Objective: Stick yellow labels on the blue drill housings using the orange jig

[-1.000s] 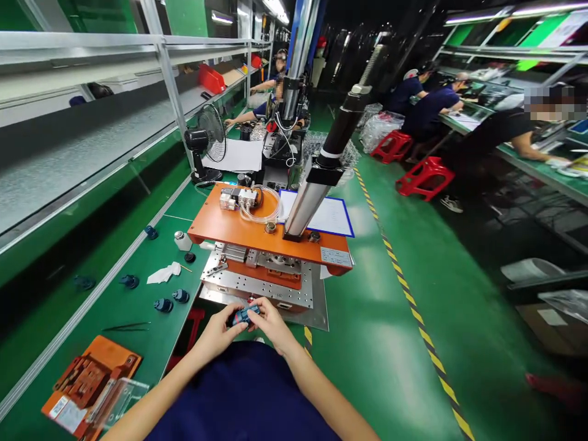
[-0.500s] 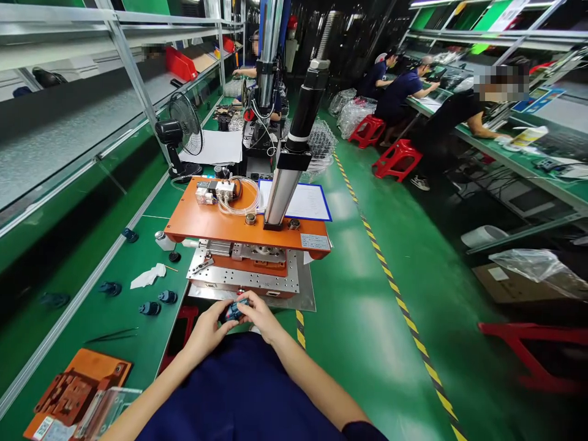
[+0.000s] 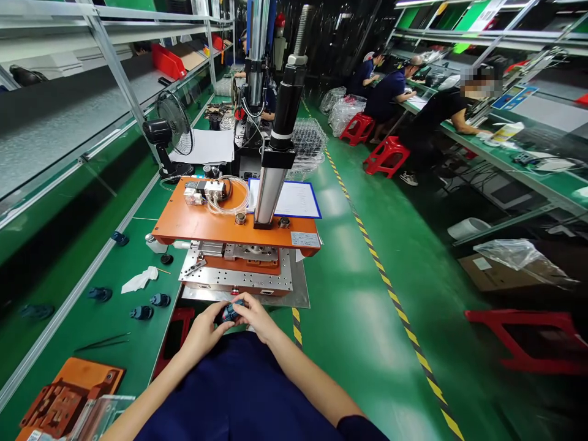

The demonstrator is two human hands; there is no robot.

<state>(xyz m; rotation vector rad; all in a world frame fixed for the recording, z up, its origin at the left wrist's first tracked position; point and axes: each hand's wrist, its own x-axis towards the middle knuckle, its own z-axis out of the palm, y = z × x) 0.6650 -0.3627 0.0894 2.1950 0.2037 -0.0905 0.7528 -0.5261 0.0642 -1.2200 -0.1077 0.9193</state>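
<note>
You're on a factory assembly floor. Ahead of you sits a bench-top pneumatic press (image 3: 202, 226) with an orange top plate and a silver-bodied air cylinder (image 3: 269, 190). To your left, a green-topped workbench (image 3: 142, 343) runs along aluminium shelving (image 3: 114, 67). Across the aisle, co-workers (image 3: 386, 95) sit at another long bench (image 3: 496, 160), while yellow-and-black hazard tape (image 3: 384, 278) marks your glossy green floor (image 3: 340, 318).

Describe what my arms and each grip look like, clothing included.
Your left grip and right grip are ungloved. The forearms are bare. A dark navy sleeve, matching your shirt, shows on the right arm; none shows on the left.
</note>
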